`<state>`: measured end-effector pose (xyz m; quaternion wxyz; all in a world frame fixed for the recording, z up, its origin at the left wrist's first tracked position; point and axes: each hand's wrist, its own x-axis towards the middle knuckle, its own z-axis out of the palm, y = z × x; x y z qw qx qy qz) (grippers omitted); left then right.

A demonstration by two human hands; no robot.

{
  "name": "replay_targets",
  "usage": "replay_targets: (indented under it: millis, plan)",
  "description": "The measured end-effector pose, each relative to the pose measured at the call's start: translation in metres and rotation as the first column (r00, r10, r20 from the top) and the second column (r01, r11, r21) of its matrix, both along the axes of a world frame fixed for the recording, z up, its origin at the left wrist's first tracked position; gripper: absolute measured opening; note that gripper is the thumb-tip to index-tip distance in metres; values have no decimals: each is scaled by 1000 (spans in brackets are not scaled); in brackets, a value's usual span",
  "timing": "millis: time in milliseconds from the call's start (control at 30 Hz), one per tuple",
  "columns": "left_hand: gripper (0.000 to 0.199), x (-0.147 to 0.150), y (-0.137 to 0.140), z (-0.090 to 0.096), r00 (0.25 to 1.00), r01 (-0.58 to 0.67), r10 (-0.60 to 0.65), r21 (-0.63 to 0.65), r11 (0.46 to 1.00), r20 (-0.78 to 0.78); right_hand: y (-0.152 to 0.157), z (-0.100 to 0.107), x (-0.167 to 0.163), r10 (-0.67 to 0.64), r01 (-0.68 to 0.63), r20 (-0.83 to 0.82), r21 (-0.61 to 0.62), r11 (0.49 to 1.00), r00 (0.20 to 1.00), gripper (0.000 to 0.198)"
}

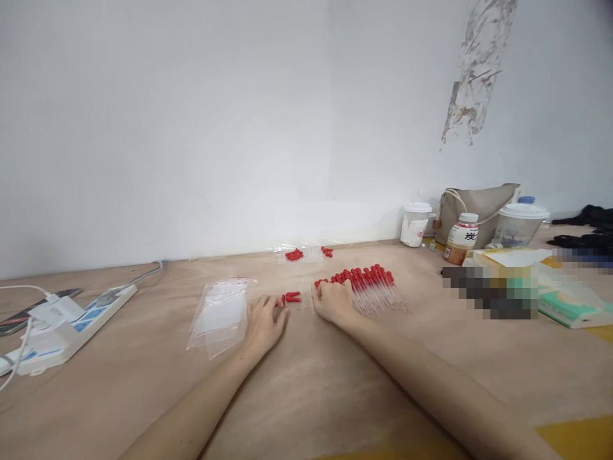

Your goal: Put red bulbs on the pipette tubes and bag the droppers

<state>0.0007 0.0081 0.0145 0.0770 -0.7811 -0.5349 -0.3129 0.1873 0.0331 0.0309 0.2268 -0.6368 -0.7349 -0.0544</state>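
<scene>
My left hand (265,321) rests on the table with its fingers curled and thumb close by, at a small red rubber bulb (282,299) that shows at the fingertips. Two more red bulbs (293,297) lie just right of it. Thin clear tubes (307,299) lie between the hands. My right hand (334,301) is closed, with its fingertips hidden from view, at the left end of a row of droppers (371,287). These droppers have clear stems and red bulbs, set side by side at a slant. Clear plastic bags (223,313) lie left of my left hand.
Farther back, loose red bulbs (294,254) sit on clear plastic near the wall. A white power strip (79,332) with plugged chargers is at the left. On the right stand a lidded cup (416,225), a bottle (462,241), a grey bag (479,207) and a tissue pack (572,300).
</scene>
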Motion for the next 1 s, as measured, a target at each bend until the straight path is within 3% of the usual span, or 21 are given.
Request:
replay_targets:
  millis: [133, 267, 400, 533, 667, 767, 1000]
  plan:
    - [15, -5, 15, 3, 991, -132, 133, -43, 990, 18, 11, 4, -18, -68, 67, -14, -95, 993, 998, 23]
    - [17, -6, 25, 1, 989, -145, 147, -131, 981, 6, 23, 3, -31, -122, 117, -27, -152, 982, 992, 22]
    - [10, -7, 27, -2, 977, -209, 213, -127, 970, 23, 28, -1, -42, -139, 135, -10, -175, 975, 990, 23]
    - [28, -8, 20, 1, 957, -272, 279, -85, 958, 76, 22, 2, -49, -142, 143, 17, -170, 975, 990, 27]
    - [27, -2, 1, 7, 990, -123, 125, -29, 992, 64, 4, 12, -32, -97, 102, 49, -120, 988, 994, 27]
    - [26, 7, -18, 8, 999, 55, -54, -89, 995, 7, -14, 15, 0, -18, 17, 125, 4, 1000, 992, 24]
    - [15, 16, -29, 2, 987, 158, -157, -231, 960, 26, -49, -18, 65, 157, -214, 238, 233, 949, 958, 19]
